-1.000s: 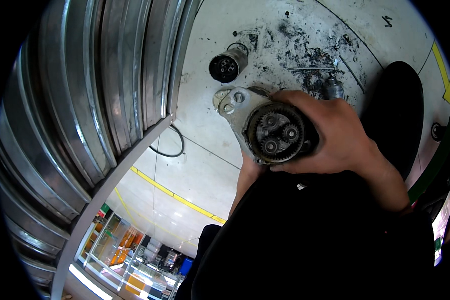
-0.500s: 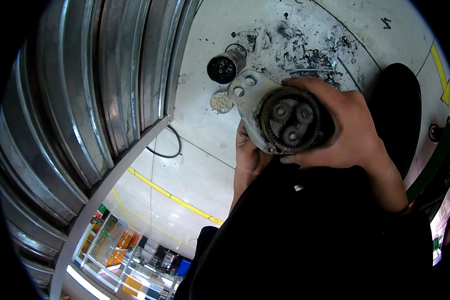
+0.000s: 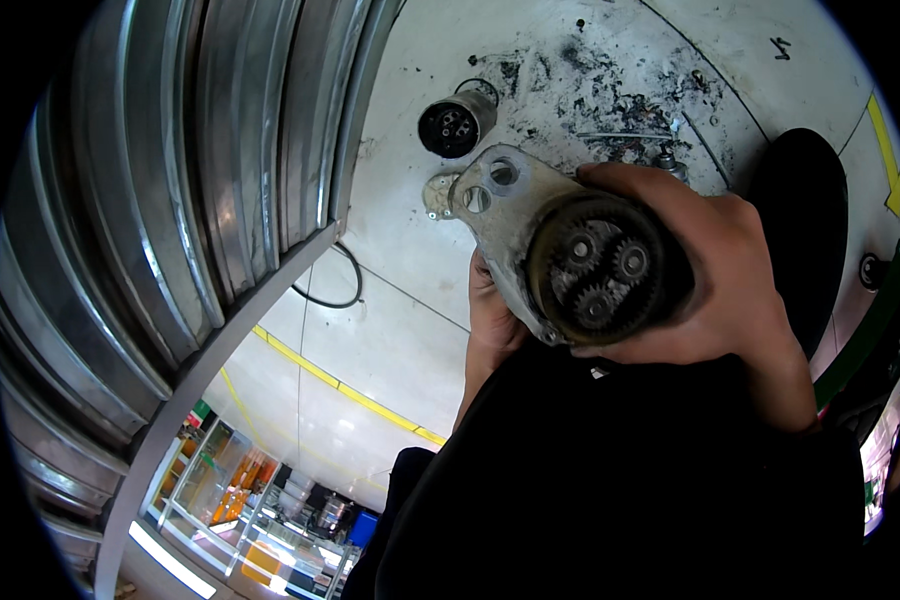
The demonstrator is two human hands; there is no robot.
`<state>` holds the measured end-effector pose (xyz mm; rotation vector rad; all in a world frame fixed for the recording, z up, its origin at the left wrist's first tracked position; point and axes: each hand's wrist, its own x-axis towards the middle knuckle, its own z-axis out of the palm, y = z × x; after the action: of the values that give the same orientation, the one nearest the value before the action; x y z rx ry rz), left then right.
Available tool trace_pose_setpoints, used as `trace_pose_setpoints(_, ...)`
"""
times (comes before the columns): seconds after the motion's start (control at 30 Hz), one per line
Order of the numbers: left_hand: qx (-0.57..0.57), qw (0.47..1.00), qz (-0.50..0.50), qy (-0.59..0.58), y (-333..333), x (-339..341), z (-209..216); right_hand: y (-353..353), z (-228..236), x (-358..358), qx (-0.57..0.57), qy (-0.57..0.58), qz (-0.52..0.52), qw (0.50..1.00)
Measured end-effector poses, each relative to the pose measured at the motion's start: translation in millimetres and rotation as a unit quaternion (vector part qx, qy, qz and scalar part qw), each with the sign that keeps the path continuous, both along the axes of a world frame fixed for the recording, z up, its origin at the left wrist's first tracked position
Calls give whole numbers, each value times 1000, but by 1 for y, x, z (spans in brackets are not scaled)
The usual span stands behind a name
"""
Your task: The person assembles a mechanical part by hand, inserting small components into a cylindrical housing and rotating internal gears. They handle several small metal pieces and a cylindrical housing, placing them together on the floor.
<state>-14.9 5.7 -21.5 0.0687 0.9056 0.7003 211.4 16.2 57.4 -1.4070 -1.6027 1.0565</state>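
A grey metal starter motor housing [image 3: 515,225] with a flange and two holes is held up in front of me. Its round end faces me and shows three small planetary gears [image 3: 596,304] inside a toothed ring. My right hand [image 3: 730,265] is wrapped round the right side of this round end, thumb and fingers closed on it. From below and behind the flange, my left hand [image 3: 492,308] grips the housing; most of its fingers are hidden. Beyond it on the floor lies a cylindrical motor casing [image 3: 460,124], and a small round end plate [image 3: 436,197] sits beside the flange.
Black grease smears the pale floor [image 3: 560,90] ahead, where thin rods [image 3: 625,135] and a small metal part [image 3: 669,162] lie. A black rubber ring [image 3: 342,300] rests by the ribbed metal shutter [image 3: 170,200] on the left. Shelves with parts [image 3: 240,490] stand lower left.
The housing has come slightly lower and to the right, its gear end tilted. The gears sit at a different angle inside the ring. Both hands have kept their hold.
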Motion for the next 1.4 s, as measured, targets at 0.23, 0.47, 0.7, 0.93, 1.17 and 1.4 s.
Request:
trace_pose_setpoints(0.23, -4, 1000, -2, -3, -1, -3, 1, -5, 1, -3, 43, 15, 0, 999)
trace_pose_setpoints(0.47, 0, 1000, 3, -6, -1, -7, 0, -5, 0, -6, 55, 26, 2, 998)
trace_pose_setpoints(0.7, 2, 1000, -2, -12, -1, -6, -3, -4, 2, -6, 38, 29, 9, 999)
trace_pose_setpoints(0.93, 3, 1000, -5, -17, 1, -4, 0, -4, 0, -7, 43, 6, -3, 999)
trace_pose_setpoints(1.17, -1, 1000, -6, -20, 1, -1, -3, -4, -3, -4, 25, 16, -16, 999)
trace_pose_setpoints(1.4, -3, 1000, -6, -21, 2, -1, -2, -2, -2, -5, 26, 3, -9, 1000)
